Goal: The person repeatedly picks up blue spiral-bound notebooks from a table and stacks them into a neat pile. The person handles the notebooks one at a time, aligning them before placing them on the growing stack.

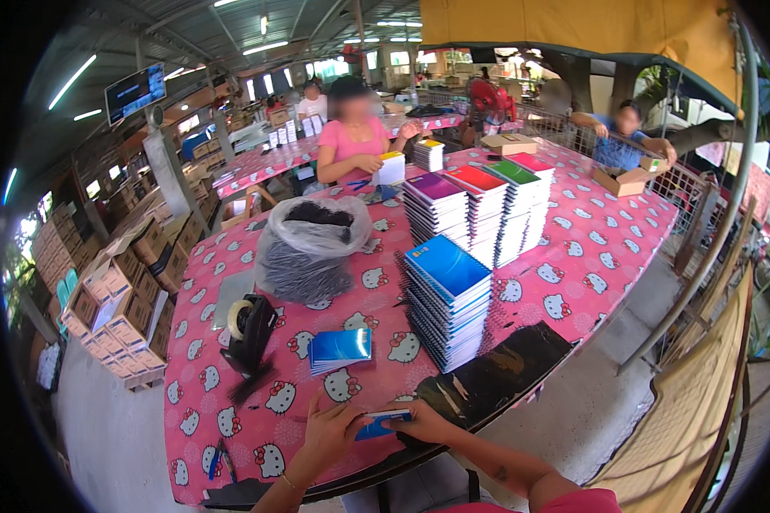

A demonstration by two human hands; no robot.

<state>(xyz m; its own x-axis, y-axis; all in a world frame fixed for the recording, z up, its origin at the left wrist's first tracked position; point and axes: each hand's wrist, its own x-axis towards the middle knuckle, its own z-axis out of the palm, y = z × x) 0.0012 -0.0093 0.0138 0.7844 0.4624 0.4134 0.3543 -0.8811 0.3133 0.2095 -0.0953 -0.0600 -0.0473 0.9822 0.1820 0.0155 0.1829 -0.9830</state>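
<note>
One clear plastic bag (353, 235), left of the tall blue notebook stack (449, 308), contains black strands (323, 214). At the near table (530, 278) edge, the left hand's (332, 432) fingers clamp a small blue notebook's (378, 426) left end; the right hand's (421, 421) fingers clamp its right.

This is a workshop, open at the side. Just beyond the right hand (419, 422), tall notebook stacks (449, 308) rise from a large table (612, 229); beyond and left of the left hand (328, 434) are a tape dispenser (258, 332) and a bag (306, 267). Much farther to that hand's left, cartons (127, 318) are piled up. Well past both hands, people (344, 161) are busy around tables, under a metal roof (184, 36) with tube lights (265, 48).
</note>
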